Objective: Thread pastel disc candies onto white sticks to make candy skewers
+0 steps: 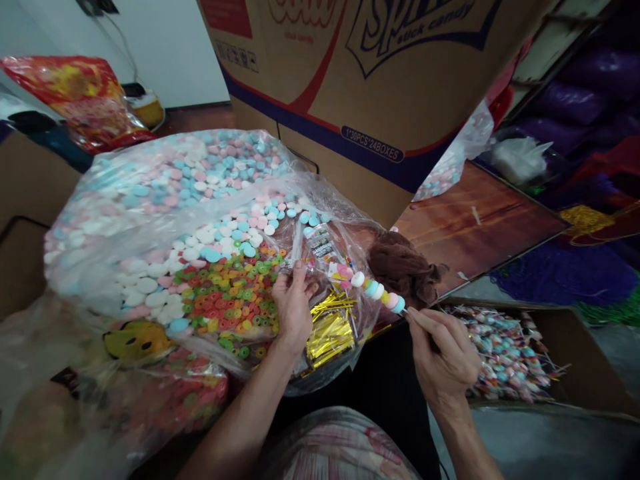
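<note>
My right hand (443, 357) is closed round the end of a thin skewer (376, 290) threaded with several round pastel candies, its far end pointing up and left. My left hand (293, 303) reaches into a big clear plastic bag (165, 220), fingers curled at a small clear wrapper (320, 243) beside the skewer's tip. Inside the bag lie white, pink and blue disc candies (200, 200) and a heap of small coloured ring candies (227, 297). A bundle of gold twist ties (330, 330) lies just right of my left hand.
A large cardboard stick-candy carton (360, 87) stands behind the bag. A cardboard box (575, 363) at the right holds several wrapped candy skewers (505, 357). A brown hairnet-like wad (403, 267) lies nearby. Red snack bags (75, 93) sit at the back left; purple goods (565, 273) at the right.
</note>
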`<action>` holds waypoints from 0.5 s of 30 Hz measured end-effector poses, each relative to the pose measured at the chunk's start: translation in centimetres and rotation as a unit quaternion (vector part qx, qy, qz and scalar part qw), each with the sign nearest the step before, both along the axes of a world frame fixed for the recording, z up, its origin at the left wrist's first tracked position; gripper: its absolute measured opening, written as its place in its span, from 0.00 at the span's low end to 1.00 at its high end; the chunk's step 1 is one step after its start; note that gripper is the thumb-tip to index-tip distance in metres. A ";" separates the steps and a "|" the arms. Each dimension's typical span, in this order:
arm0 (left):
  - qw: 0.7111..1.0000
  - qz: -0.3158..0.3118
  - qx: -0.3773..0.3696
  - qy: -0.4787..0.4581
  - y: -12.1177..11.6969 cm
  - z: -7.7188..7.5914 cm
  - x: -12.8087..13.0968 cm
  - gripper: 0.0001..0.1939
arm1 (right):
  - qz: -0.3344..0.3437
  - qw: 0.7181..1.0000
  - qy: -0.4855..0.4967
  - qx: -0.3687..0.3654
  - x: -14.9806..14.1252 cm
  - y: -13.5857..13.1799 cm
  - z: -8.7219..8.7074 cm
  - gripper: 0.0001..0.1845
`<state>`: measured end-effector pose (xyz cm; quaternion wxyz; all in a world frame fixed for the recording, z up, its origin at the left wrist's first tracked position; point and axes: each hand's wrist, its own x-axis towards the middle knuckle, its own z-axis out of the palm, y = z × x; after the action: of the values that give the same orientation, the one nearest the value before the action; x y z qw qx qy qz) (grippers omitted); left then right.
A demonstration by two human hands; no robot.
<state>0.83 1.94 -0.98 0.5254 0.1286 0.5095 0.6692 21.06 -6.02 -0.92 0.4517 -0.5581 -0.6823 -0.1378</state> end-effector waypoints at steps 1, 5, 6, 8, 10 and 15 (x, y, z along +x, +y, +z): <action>1.000 0.001 0.003 0.003 0.0 0.1 0.1 0.21 | 0.002 1.000 0.002 0.000 -0.1 0.0 0.1 0.10; 1.000 -0.001 0.030 0.011 -0.1 0.5 0.4 0.19 | 0.016 1.000 0.002 -0.013 -0.3 0.3 0.2 0.09; 0.999 -0.003 0.039 0.013 -0.1 0.6 0.4 0.18 | 0.020 1.000 0.003 -0.018 -0.2 0.4 0.1 0.09; 0.998 -0.001 0.056 0.026 -0.1 0.8 0.5 0.18 | 0.029 0.999 0.012 -0.031 -0.2 0.4 0.0 0.08; 0.996 0.011 0.070 0.055 -0.1 0.9 0.4 0.18 | 0.042 0.998 0.031 -0.047 -0.2 0.4 -0.2 0.07; 0.978 0.042 0.106 0.177 0.1 1.2 0.0 0.18 | 0.062 0.987 0.126 -0.079 -0.5 0.3 -0.6 0.05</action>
<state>0.87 2.06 0.17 0.3818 0.2789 0.5257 0.7072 20.59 -5.68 -1.56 0.4958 -0.5619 -0.6620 0.0158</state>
